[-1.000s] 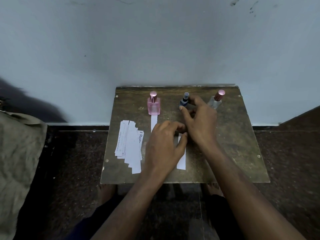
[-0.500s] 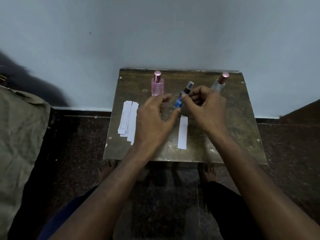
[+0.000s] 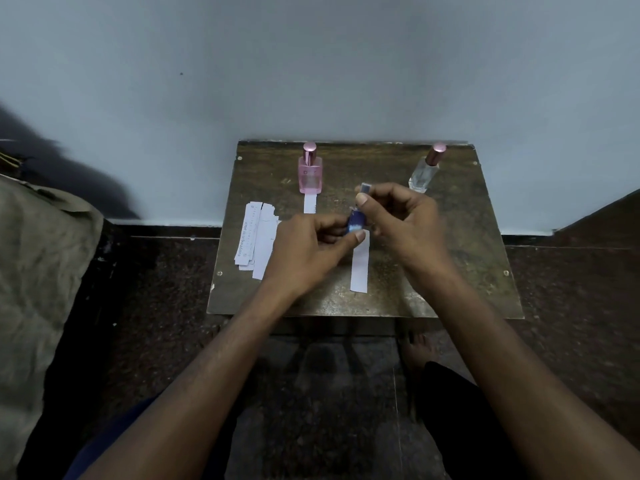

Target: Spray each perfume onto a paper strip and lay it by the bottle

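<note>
From the head camera, both hands meet at the centre of the frame over a small worn table (image 3: 450, 271) set against a pale wall. The left hand (image 3: 304, 251) pinches the lower body of a small blue bottle (image 3: 356, 221) between thumb and curled fingers, and the bottle rises tilted out of that grip towards the upper right. The right hand (image 3: 405, 220) has its fingers curled and its thumb and forefinger closed on the bottle's top end, at the cap (image 3: 365, 188). Directly below the bottle a white paper strip (image 3: 360, 265) lies flat on the table, running towards the near edge. In the upper middle a pink bottle (image 3: 310, 171) stands upright with a second strip (image 3: 310, 204) touching its base. To the upper right stands a clear bottle (image 3: 426, 171). Left of the hands lies a stack of spare strips (image 3: 256, 240).
</note>
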A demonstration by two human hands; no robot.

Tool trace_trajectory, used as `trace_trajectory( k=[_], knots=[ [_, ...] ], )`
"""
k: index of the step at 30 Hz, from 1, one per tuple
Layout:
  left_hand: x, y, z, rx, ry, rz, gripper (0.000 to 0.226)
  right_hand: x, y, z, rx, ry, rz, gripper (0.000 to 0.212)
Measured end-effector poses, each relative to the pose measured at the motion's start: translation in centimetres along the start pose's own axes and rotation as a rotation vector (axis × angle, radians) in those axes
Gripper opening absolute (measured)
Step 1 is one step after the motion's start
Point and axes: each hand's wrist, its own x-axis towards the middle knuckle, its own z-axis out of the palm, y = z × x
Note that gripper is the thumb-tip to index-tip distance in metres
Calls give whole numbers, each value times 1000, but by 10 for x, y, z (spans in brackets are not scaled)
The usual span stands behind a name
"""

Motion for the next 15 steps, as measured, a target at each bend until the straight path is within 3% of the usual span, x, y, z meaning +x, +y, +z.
trace_trajectory(
  k=[7, 15],
  knots=[
    [1, -6, -6, -185, -62, -30, 19, 8, 4, 1, 190, -71, 137, 14],
    [2, -7, -13, -284, -122, -12, 20, 8, 0, 10, 304, -43, 121, 11]
  ],
)
